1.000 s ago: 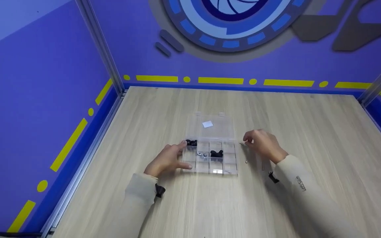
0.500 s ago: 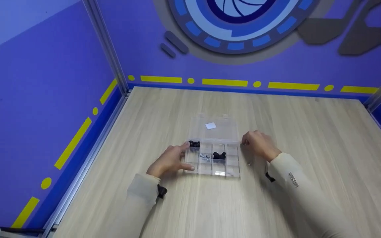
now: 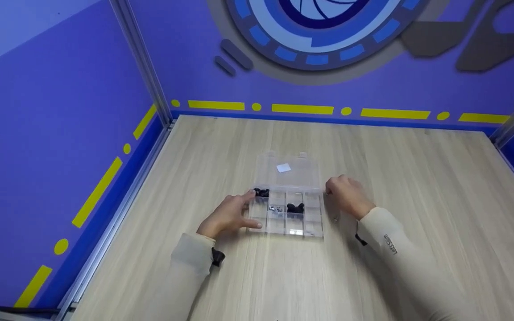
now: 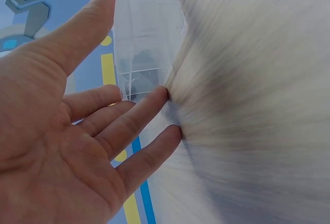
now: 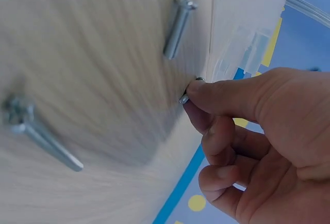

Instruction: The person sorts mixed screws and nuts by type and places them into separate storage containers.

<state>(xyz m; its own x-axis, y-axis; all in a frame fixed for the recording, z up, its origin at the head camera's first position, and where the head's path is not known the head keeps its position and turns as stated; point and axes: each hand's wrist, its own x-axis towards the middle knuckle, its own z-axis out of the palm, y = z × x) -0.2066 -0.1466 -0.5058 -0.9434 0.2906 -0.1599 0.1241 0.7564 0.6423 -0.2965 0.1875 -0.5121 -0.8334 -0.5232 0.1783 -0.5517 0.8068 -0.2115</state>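
Note:
A clear plastic compartment box [image 3: 312, 214] lies on the table with its lid [image 3: 301, 176] folded back. My left hand [image 3: 228, 216] rests against the box's left side, thumb and fingers spread and mostly straight. Just right of the box, my right hand [image 3: 348, 197] pinches a small metal screw [image 5: 184, 99] between thumb and index finger, close to the tabletop; most of that screw is hidden. Two more screws lie on the wood in the right wrist view, an upper one [image 5: 177, 31] and a nearer one [image 5: 49, 139].
Inside the box, black parts [image 3: 262, 192] sit in the back-left compartment and others [image 3: 295, 208] near the middle, beside small silver pieces [image 3: 276, 208]. A white label [image 3: 283, 168] is on the lid. Purple panels [image 3: 69, 111] border the wooden table [image 3: 373, 147].
My right fingertips have closed in on the screw beside the box, which showed in front of them one second ago. The left hand keeps its place. The whole head view has shifted slightly.

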